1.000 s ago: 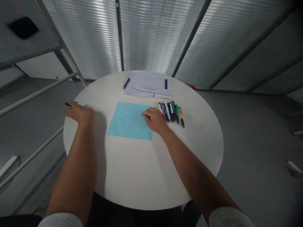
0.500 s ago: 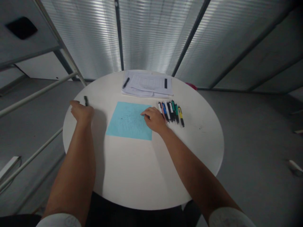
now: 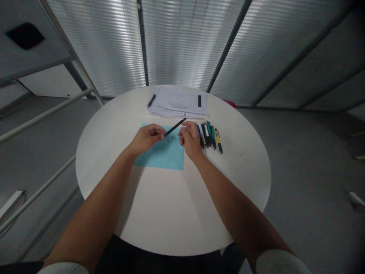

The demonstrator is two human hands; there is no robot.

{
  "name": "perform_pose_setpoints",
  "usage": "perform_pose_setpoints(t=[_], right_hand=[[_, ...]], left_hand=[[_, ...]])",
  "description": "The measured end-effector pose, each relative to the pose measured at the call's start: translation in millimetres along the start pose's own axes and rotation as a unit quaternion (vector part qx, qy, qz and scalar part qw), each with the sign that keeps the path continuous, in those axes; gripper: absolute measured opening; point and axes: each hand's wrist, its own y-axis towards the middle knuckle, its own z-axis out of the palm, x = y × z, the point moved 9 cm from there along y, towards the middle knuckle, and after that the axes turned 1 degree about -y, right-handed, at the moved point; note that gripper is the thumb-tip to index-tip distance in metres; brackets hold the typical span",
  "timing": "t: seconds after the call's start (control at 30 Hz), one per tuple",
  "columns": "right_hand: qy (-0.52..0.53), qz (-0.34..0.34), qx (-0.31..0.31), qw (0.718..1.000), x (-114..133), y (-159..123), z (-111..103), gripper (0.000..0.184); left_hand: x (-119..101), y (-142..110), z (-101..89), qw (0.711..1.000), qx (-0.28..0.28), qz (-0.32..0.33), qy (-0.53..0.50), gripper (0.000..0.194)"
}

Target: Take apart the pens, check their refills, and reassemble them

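My left hand [image 3: 146, 140] is over the blue sheet [image 3: 159, 161], thumb and fingers pinching one end of a slim dark pen-like stick [image 3: 176, 126]. The stick slants up to the right, and its far end comes close to my right hand [image 3: 191, 140]. That right hand is closed with curled fingers at the sheet's right edge; whatever it may hold is hidden. Beside it lies a row of pens [image 3: 209, 135], and my hand covers the row's left end. Fine dark marks, partly hidden by my hands, show on the blue sheet.
Everything lies on a round white table [image 3: 159, 213]. A stack of printed papers [image 3: 179, 101] is at its far side, with a black pen [image 3: 151, 100] on top. A pale metal rail [image 3: 48, 112] runs along the left. Blinds [image 3: 176, 45] stand behind the table.
My left hand has come from the table's left edge to above the blue sheet, bringing the dark stick. My right hand has shifted slightly right and curled its fingers.
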Motion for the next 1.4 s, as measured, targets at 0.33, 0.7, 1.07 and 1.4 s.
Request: perform_pose_setpoints(t=[0.33, 0.7, 1.07, 1.4], right_hand=[[0.133, 0.108, -0.005, 0.985, -18.0, 2.2, 6.0, 0.038], [0.192, 0.136, -0.034, 0.971, -26.3, 5.4, -2.1, 0.032], [0.212, 0.176, 0.017, 0.961, -23.9, 2.9, 7.9, 0.053], [0.193, 0.185, -0.006, 0.964, -28.7, 3.2, 4.3, 0.034]], left_hand=[[-3.0, 0.0, -5.3, 0.999, 0.003, 0.000, 0.035, 0.024], [19.4, 4.2, -26.6, 0.995, -0.059, -0.048, -0.057, 0.020], [21.3, 2.3, -30.0, 0.976, -0.107, -0.096, -0.166, 0.018], [27.1, 3.1, -31.6, 0.966, -0.107, -0.120, -0.204, 0.013]])
